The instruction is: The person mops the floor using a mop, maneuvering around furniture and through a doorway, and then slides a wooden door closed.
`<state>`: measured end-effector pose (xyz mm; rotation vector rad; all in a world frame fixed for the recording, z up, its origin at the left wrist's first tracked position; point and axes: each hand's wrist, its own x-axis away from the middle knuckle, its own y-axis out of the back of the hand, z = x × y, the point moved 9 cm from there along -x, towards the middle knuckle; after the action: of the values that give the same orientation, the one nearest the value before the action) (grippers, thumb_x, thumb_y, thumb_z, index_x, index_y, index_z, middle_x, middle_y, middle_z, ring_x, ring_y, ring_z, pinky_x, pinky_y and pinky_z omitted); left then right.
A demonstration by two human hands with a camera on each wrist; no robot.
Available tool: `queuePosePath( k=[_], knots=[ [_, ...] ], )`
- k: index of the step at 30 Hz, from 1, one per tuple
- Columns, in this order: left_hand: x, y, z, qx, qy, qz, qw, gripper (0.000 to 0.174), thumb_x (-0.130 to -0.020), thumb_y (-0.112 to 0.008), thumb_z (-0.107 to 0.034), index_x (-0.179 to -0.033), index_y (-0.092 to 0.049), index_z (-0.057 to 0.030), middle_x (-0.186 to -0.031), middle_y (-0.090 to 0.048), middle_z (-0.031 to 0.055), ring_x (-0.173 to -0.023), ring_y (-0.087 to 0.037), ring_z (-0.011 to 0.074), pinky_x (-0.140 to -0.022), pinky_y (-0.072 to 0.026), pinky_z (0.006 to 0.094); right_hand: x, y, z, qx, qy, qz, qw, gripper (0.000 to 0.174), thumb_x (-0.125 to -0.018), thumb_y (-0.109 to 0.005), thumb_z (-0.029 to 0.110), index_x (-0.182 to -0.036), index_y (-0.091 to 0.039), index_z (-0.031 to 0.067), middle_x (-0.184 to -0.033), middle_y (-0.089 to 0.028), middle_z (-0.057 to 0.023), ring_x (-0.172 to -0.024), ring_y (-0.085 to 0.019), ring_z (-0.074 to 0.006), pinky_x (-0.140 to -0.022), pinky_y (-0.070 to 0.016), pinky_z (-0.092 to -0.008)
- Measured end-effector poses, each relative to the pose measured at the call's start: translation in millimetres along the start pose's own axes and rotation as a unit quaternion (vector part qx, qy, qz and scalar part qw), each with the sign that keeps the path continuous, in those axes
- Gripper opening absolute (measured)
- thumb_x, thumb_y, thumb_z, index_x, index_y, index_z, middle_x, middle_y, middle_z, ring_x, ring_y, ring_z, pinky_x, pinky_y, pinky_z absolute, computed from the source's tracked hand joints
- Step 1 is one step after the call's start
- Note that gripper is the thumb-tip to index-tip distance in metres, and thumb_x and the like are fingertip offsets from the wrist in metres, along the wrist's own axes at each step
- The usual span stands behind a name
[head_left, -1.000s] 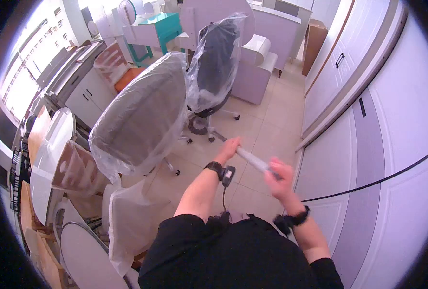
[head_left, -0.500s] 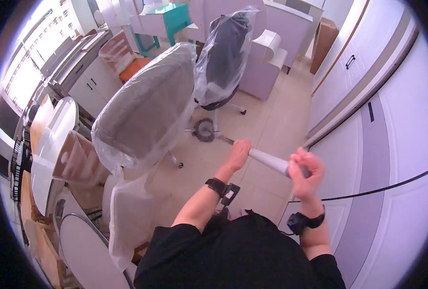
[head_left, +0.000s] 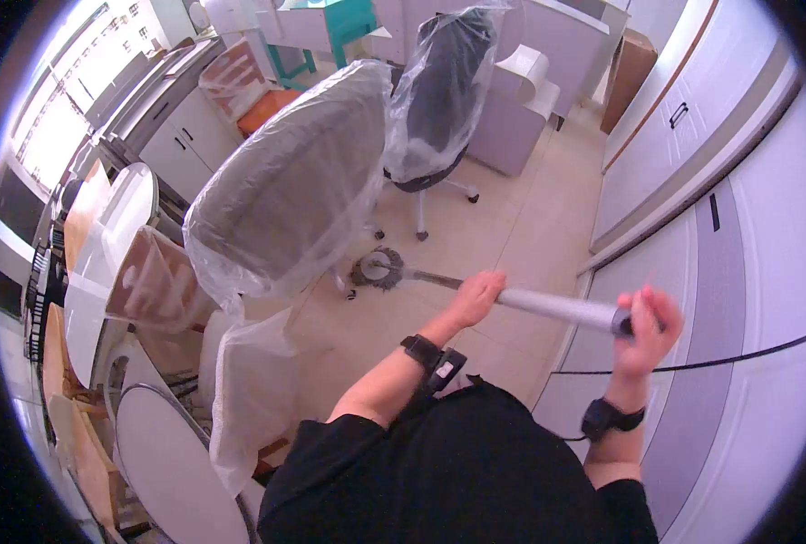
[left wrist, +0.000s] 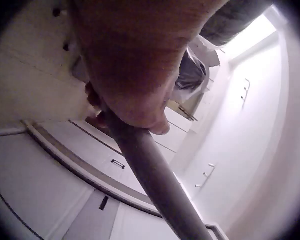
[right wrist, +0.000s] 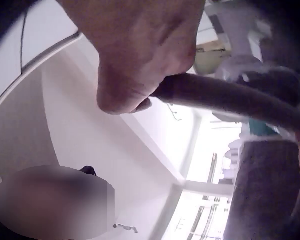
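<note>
A mop with a long grey handle (head_left: pixel 557 308) and a round, dark fringed head (head_left: pixel 378 268) slants across the front of the body. Its head lies on the tiled floor beside the chair wheels. My left hand (head_left: pixel 480 297) grips the handle partway along; in the left wrist view the fingers of this hand (left wrist: pixel 135 107) wrap the grey tube (left wrist: pixel 157 177). At the handle's dark upper end, my right hand (head_left: pixel 648 331) holds on with curled fingers. The right wrist view has that hand (right wrist: pixel 140 75) over the tube's end, with part of the fingers hidden behind the palm.
Two plastic-wrapped office chairs, one grey (head_left: pixel 285 181) and one black (head_left: pixel 444 100), stand ahead and left. White cabinet doors (head_left: pixel 775 254) line the right side. Stacked tables and chairs (head_left: pixel 154 281) crowd the left. Pale floor tiles (head_left: pixel 539 218) run between.
The mop head has shifted left and nearer, away from the black chair's base. Its handle has swung flatter, and both hands have moved right, the right hand farther. The head view has shifted slightly.
</note>
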<state>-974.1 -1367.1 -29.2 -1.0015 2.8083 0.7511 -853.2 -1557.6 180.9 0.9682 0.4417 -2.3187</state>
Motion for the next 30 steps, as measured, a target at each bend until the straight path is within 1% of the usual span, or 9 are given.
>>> queuePosePath(
  k=[2,9,14,18,21,23,25,28,30],
  knots=[
    [3.2,0.3,21.7,-0.037,-0.044,-0.041,0.998,0.027,-0.085,-0.035,-0.024,-0.076,-0.05,-0.0038,-0.071,-0.051,0.016,-0.072,-0.049,0.0332,-0.063,-0.0371,0.0405,18.6,-13.4,-3.8,-0.116,-0.077,0.01,0.99,0.022,-0.073,-0.051,-0.008,-0.092,-0.054,0.0023,-0.087,-0.059,-0.0119,-0.07,-0.06,-0.023,-0.065,-0.0495,-0.0363],
    [15.3,-3.2,102.8,-0.202,-0.067,-0.067,0.975,0.027,-0.082,-0.036,-0.027,-0.076,-0.052,-0.0071,-0.073,-0.055,0.0151,-0.074,-0.051,0.0324,-0.064,-0.037,0.0426,88.3,-24.9,-74.9,-0.045,-0.185,0.065,0.98,0.025,-0.072,-0.052,-0.009,-0.094,-0.051,0.0024,-0.094,-0.057,-0.0123,-0.081,-0.058,-0.0221,-0.077,-0.0458,-0.0372],
    [26.0,-0.8,112.0,-0.125,0.089,0.013,0.988,0.029,-0.084,-0.031,-0.027,-0.08,-0.053,-0.0078,-0.079,-0.056,0.015,-0.079,-0.051,0.0329,-0.067,-0.037,0.0443,108.4,-32.1,-72.1,-0.122,-0.192,0.102,0.968,0.022,-0.071,-0.053,-0.009,-0.091,-0.051,0.0012,-0.091,-0.058,-0.0114,-0.087,-0.056,-0.0197,-0.086,-0.0402,-0.037],
    [25.2,-33.6,60.7,-0.086,0.124,0.102,0.983,0.031,-0.087,-0.027,-0.026,-0.082,-0.051,-0.006,-0.081,-0.054,0.0166,-0.08,-0.05,0.0348,-0.07,-0.0368,0.0434,75.8,7.3,-16.2,-0.036,-0.129,0.028,0.991,0.021,-0.067,-0.052,-0.006,-0.086,-0.054,0.0011,-0.087,-0.058,-0.0117,-0.085,-0.054,-0.0192,-0.085,-0.0388,-0.0363],
    [25.9,-90.6,-33.3,-0.058,-0.048,0.176,0.981,0.03,-0.087,-0.028,-0.026,-0.082,-0.048,-0.0045,-0.08,-0.053,0.0177,-0.079,-0.049,0.0345,-0.071,-0.0365,0.0424,35.5,62.8,70.9,0.141,-0.094,0.01,0.986,0.025,-0.064,-0.058,-0.001,-0.086,-0.047,0.0044,-0.086,-0.054,-0.0117,-0.078,-0.056,-0.0241,-0.076,-0.0446,-0.0367],
    [33.5,-125.7,-72.4,-0.008,-0.103,0.223,0.969,0.026,-0.086,-0.033,-0.019,-0.088,-0.052,-0.0019,-0.086,-0.052,0.0167,-0.079,-0.049,0.0299,-0.071,-0.0393,0.0371,33.7,89.2,112.1,0.094,-0.048,-0.073,0.992,0.025,-0.063,-0.056,0.003,-0.085,-0.046,0.0035,-0.085,-0.053,-0.013,-0.077,-0.056,-0.0249,-0.07,-0.0461,-0.0371],
    [38.4,-149.3,-122.2,0.075,-0.121,0.287,0.947,0.023,-0.085,-0.036,-0.02,-0.087,-0.052,-0.0029,-0.08,-0.051,0.0138,-0.075,-0.047,0.0277,-0.069,-0.0391,0.0361,29.2,98.3,152.6,0.098,0.039,-0.05,0.993,0.025,-0.06,-0.053,0.003,-0.083,-0.045,0.004,-0.082,-0.052,-0.013,-0.071,-0.055,-0.0251,-0.061,-0.0452,-0.0358],
    [39.0,-179.4,-170.4,0.132,-0.187,0.343,0.911,0.024,-0.085,-0.039,-0.024,-0.086,-0.052,-0.0031,-0.076,-0.049,0.0115,-0.073,-0.046,0.0264,-0.068,-0.0385,0.0354,42.2,104.6,167.9,0.132,0.07,0.023,0.989,0.026,-0.057,-0.058,0.003,-0.08,-0.044,0.0057,-0.071,-0.049,-0.0093,-0.063,-0.053,-0.0234,-0.055,-0.0422,-0.0333],
    [31.7,-213.3,-159.2,0.169,-0.193,0.378,0.89,0.025,-0.084,-0.041,-0.026,-0.085,-0.052,-0.0031,-0.076,-0.049,0.011,-0.074,-0.046,0.0265,-0.069,-0.0376,0.0361,47.3,104.5,174.6,0.153,0.095,0.073,0.981,0.028,-0.056,-0.061,0.002,-0.077,-0.043,0.0069,-0.063,-0.047,-0.0069,-0.057,-0.052,-0.0222,-0.051,-0.0402,-0.0316]
  ],
)
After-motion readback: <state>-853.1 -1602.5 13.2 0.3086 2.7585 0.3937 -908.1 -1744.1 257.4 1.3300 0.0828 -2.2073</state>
